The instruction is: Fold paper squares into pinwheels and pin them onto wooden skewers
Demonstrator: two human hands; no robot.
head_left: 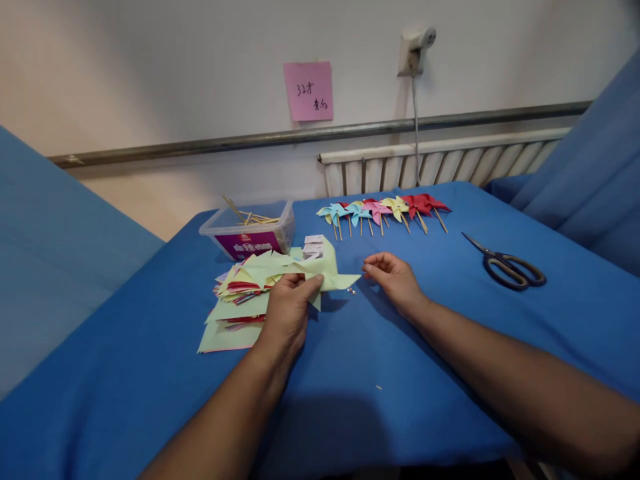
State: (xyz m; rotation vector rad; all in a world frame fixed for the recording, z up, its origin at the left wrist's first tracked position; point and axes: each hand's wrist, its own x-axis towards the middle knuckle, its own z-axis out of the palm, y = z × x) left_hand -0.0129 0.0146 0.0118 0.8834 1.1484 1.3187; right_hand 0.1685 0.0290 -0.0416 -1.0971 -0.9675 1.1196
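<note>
My left hand (289,308) was pinched shut on a pale yellow paper piece (334,275), which pointed off to the right toward my right hand (395,277), just beside its tip. The right hand was closer to the small pin (352,291) lying on the blue worktop (450,320) between them; its fingers were curled loosely, thumb and forefinger nearly touching (couldn't tell if they held anything). The paper stack (235,303) sat partly hidden under my left hand.
</note>
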